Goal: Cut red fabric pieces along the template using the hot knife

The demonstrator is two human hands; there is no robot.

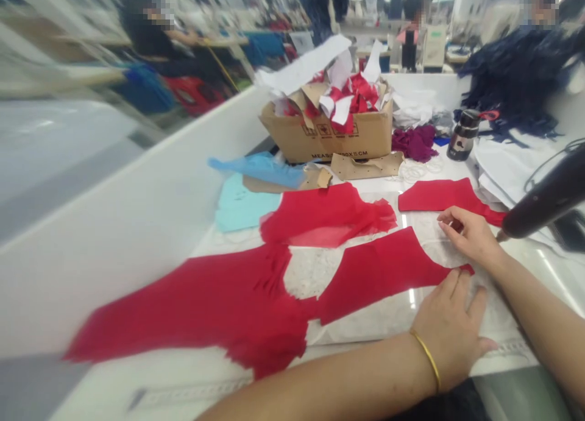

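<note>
- Red cut fabric panels lie spread across the white surface [539,275] in front of you. The panel under your hands, a long tapering piece [379,281], ends in a narrow point.
- Your left hand [450,332], with a gold bangle [427,360] at the wrist, lies flat with its fingers [475,305] open and spread, the fingertips at that point.
- Your right hand [470,235] sits just above, its fingers [450,217] curled down at the edge of a second red panel [439,195]. You cannot tell whether they pinch the cloth or only press it.
- Flat, even pressure suits this thin cloth: it keeps the edges from rucking, so lift and smooth with your fingertips rather than dragging.
- A larger red panel [183,305] lies to your left, and a sheer, rumpled one [324,217] lies beyond it. Beneath them is a clear sheet over white lace-like material [311,275].
- Further off stand a cardboard box [324,134] crammed with red and white scraps, a perforated kraft pattern card [365,165], blue fabric [256,168] and a dark flask [464,134].
- A black object [543,195] cuts in at the right edge, too blurred and cropped to identify. Your hands hide the panel edges beneath them.
</note>
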